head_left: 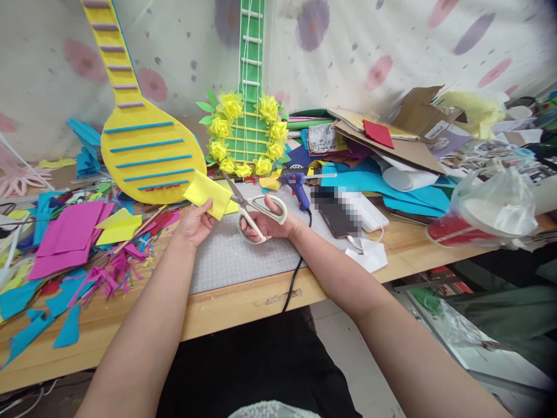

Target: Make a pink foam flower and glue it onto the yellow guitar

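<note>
The left grip [195,225] is narrow: thumb and fingers pinch the yellow paper [209,194], which sticks out just beyond this grip. The right grip [267,223] holds the scissors [246,204], with the thumb through one handle loop and fingers through the other. The handles are spread, and the blades point toward the yellow paper, between the two grips. Below both grips is the grey cutting mat [235,261], lying on the wooden table [248,305]. Beyond the left grip stands a yellow guitar shape [152,136]; to its left lies magenta paper [65,239]. Beyond the right grip and a little to its right is a blue glue gun [298,188]; farther right lies a phone [336,216].
</note>
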The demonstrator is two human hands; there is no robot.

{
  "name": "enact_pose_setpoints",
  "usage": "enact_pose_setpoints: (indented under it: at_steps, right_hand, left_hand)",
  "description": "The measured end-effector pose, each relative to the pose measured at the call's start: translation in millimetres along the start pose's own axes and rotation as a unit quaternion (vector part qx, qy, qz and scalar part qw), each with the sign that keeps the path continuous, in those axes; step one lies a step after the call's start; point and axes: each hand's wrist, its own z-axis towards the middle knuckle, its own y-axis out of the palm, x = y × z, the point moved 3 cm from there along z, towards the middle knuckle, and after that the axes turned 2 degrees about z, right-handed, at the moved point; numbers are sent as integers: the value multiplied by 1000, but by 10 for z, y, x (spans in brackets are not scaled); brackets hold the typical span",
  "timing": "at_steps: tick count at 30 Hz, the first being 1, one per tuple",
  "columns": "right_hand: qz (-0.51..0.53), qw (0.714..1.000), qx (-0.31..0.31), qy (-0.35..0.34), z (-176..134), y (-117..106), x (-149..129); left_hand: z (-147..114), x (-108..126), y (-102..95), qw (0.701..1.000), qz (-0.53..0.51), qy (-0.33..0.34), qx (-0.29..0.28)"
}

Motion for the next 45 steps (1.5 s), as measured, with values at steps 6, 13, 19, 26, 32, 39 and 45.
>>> enact_pose_setpoints:
  at_steps: [6,13,19,26,32,39,45]
  right_hand:
    - [-17,999,24,-22,21,-35,14]
    - [-17,999,37,-34,52,-36,11]
    - [-5,999,38,-29,58,-52,6]
    - [27,999,36,-12,37,-95,18]
    - [18,1000,22,-9,23,-147,35]
    - [15,999,31,-9,24,-103,6]
    - [1,999,46,-25,51,-124,17]
  left_hand:
    - [15,-2,7,1000,9,15,2]
    - [16,-8,18,1000,-15,10,15]
    - [17,-7,11,1000,2,13,2]
    - [29,-5,-4,1000,19,14,7]
    - [29,13,-18,1000,26,12,7]
    - [-5,-90,37,998,62,-6,-1]
    - [-10,-182,68,998,58,-30,-13]
